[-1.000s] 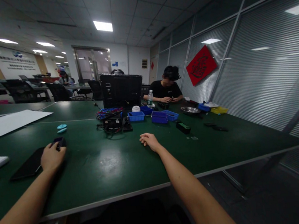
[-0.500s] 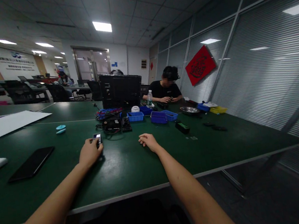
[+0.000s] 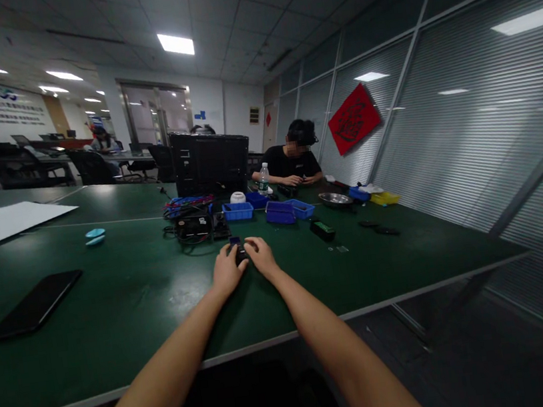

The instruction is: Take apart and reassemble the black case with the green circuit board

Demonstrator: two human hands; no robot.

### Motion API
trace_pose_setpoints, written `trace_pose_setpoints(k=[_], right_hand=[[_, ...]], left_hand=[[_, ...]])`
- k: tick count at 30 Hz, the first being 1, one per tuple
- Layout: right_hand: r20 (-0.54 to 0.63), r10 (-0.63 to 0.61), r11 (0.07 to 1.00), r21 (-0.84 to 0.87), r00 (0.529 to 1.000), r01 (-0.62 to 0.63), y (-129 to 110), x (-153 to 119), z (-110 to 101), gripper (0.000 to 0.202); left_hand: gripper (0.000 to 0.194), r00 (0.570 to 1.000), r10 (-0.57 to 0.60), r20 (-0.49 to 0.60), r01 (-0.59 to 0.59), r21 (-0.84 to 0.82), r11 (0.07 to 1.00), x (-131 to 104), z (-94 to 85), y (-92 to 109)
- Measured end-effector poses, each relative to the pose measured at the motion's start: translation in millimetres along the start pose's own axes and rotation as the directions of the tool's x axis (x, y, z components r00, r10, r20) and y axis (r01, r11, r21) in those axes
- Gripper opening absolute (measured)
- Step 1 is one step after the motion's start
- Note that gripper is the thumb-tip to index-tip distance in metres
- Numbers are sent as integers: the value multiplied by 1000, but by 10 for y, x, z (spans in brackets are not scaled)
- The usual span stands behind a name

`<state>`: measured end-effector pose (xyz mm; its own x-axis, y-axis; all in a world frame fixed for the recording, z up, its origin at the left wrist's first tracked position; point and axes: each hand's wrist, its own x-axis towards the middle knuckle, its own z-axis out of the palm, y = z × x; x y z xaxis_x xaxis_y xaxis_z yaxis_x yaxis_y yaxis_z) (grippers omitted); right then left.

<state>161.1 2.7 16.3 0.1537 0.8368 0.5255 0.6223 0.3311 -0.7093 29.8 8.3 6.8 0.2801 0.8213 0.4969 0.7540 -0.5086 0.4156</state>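
Note:
A small dark handheld device with a screen (image 3: 235, 241) is on the green table in front of me, between my two hands. My left hand (image 3: 229, 269) is closed on its left side, with the thumb and fingers on its near part. From the other side, my right hand (image 3: 261, 256) has its bent fingers at the device's right edge. My fingers cover much of the device's lower part, so its exact kind is hard to make out.
Behind my hands are a black power box (image 3: 192, 226) with cables, blue trays (image 3: 238, 212) and a monitor (image 3: 212, 161). A green-topped black box (image 3: 322, 228) lies to the right, a black phone-like slab (image 3: 36, 305) to the left. Another person (image 3: 290, 160) sits across the table.
My left hand has moved right with the small device, bringing it to my right hand. The right hand's fingers have come to the device's edge. The view has shifted slightly.

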Motion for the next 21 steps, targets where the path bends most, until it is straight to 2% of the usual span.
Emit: trace_pose_setpoints(k=[2, 4, 7, 10, 13, 17, 19, 21], right_hand=[[11, -29, 990, -139, 1000, 30, -53, -28, -9, 37], [49, -7, 960, -280, 999, 20, -86, -54, 0, 44], [144, 46, 894, -448, 988, 23, -93, -80, 37, 55], [213, 92, 842, -538, 973, 38, -66, -69, 65, 58], [154, 154, 806, -591, 976, -34, -3, -10, 32, 58], [-22, 281, 739, -633, 959, -231, 159, 103, -139, 58], [-117, 332, 706, -627, 936, -328, 251, 143, -241, 58], [-149, 337, 706, -613, 929, -355, 325, 165, -317, 58]], left_hand=[[53, 998, 50, 26, -47, -95, 994, -11, 86, 26], [54, 997, 65, 42, -58, -139, 989, -20, 96, 11], [49, 999, -22, 37, 25, -94, 995, -31, -23, -47], [28, 993, -116, -24, 116, 10, 993, -43, -196, -91], [8, 985, -175, -7, 175, 77, 982, -49, -300, -98], [30, 968, -232, 90, 227, 63, 972, -48, -308, -73], [33, 968, -216, 124, 211, 55, 976, -52, -297, -52], [31, 967, -191, 166, 183, 61, 981, -62, -294, -32]])
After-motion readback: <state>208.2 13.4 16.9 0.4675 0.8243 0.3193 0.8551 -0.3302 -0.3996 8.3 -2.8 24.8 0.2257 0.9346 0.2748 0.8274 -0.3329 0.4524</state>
